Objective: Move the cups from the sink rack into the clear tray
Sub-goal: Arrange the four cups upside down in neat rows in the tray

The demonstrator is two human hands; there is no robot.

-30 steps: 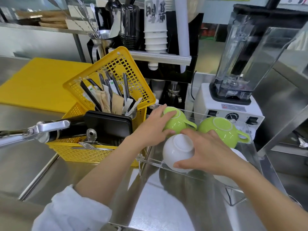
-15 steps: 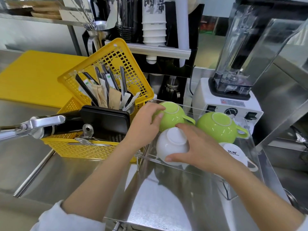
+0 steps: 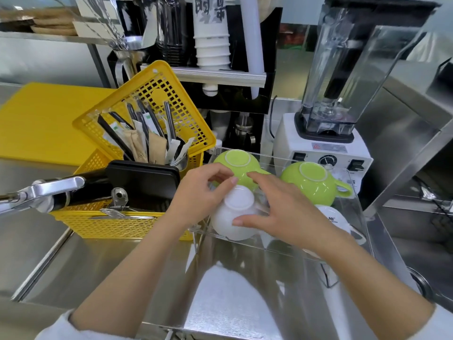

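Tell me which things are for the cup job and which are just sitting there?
For the job: clear tray, two green cups, white cup under both hands, second white cup.

Just there: yellow basket, blender, paper cup stack, yellow board.

Bright, glary steel; warped edges

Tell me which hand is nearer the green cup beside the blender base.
Right. The right hand lies just left of that green cup, fingers on the white cup. The left hand is farther left, beyond the white cup.
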